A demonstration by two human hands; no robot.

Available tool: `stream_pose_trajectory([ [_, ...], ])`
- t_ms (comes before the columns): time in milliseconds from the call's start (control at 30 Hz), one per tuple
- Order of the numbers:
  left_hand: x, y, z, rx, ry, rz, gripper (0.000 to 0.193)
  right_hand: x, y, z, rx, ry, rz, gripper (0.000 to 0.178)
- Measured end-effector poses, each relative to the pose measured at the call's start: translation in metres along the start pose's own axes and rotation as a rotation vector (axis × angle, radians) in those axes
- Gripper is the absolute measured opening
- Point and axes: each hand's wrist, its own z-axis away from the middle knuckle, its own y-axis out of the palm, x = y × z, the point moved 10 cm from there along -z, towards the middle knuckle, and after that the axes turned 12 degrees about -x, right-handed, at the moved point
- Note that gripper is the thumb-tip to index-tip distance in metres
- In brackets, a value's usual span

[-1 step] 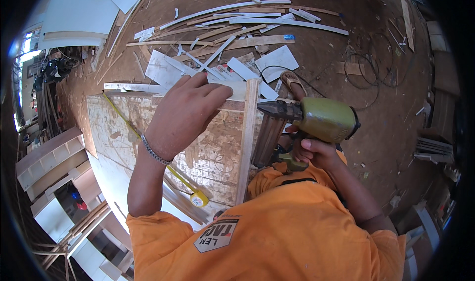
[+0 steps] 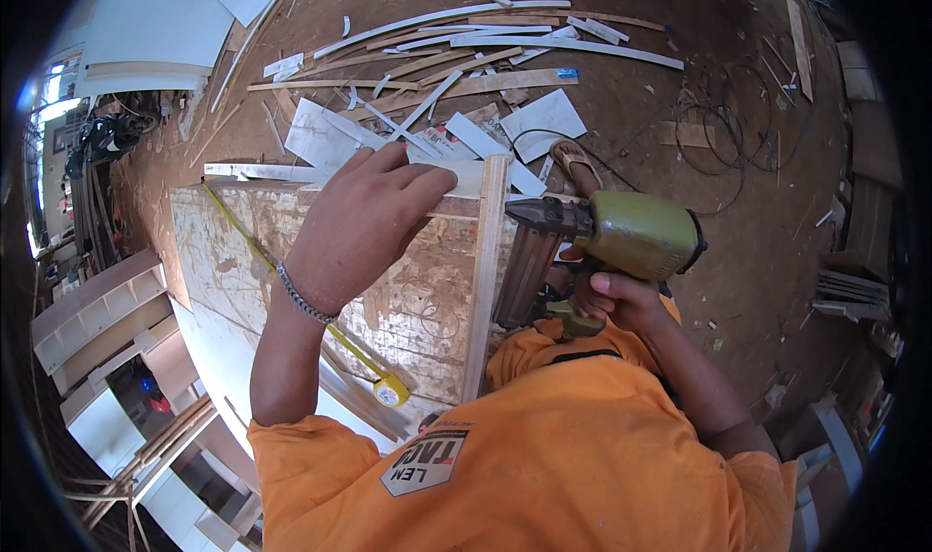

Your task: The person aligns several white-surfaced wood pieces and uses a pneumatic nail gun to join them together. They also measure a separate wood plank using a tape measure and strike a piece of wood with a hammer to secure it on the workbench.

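My right hand (image 2: 621, 300) is wrapped round the handle of a green pneumatic nail gun (image 2: 646, 232). The gun's dark nose points left, close to the upper part of a plywood strip (image 2: 485, 270) that runs along the right side of a worn worktable (image 2: 408, 290). My left hand (image 2: 374, 202) is closed over a pale wooden board (image 2: 466, 178) at the table's far edge, where the board meets the strip. Its fingertips are partly hidden behind the board. A yellow tape measure (image 2: 390, 390) lies on the table, its blade (image 2: 252, 246) stretched out diagonally and passing under my left wrist.
Thin offcut strips (image 2: 437, 42) and white panel pieces (image 2: 544, 125) litter the dirt floor beyond the table. A dark hose (image 2: 723, 168) lies coiled at the right. Cabinet frames (image 2: 102, 309) stand at the left, and a large white panel (image 2: 165, 28) is at the far left.
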Motion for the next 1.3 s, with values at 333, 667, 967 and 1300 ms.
stream_pose_trajectory([
  [333,0.000,0.000,-0.001,0.015,-0.014,0.013,0.045,-0.003,0.001,0.002,0.036,0.063,-0.095,0.051],
  [667,0.001,0.001,-0.001,0.020,-0.021,0.015,0.045,-0.002,0.001,0.000,-0.007,0.006,-0.018,0.054],
  [967,0.001,0.003,-0.001,0.034,-0.027,-0.002,0.045,-0.006,-0.004,0.001,0.012,0.015,-0.050,0.042],
  [1300,0.002,-0.001,0.000,0.015,-0.041,0.012,0.045,-0.005,0.000,0.002,-0.008,0.032,-0.115,0.038],
])
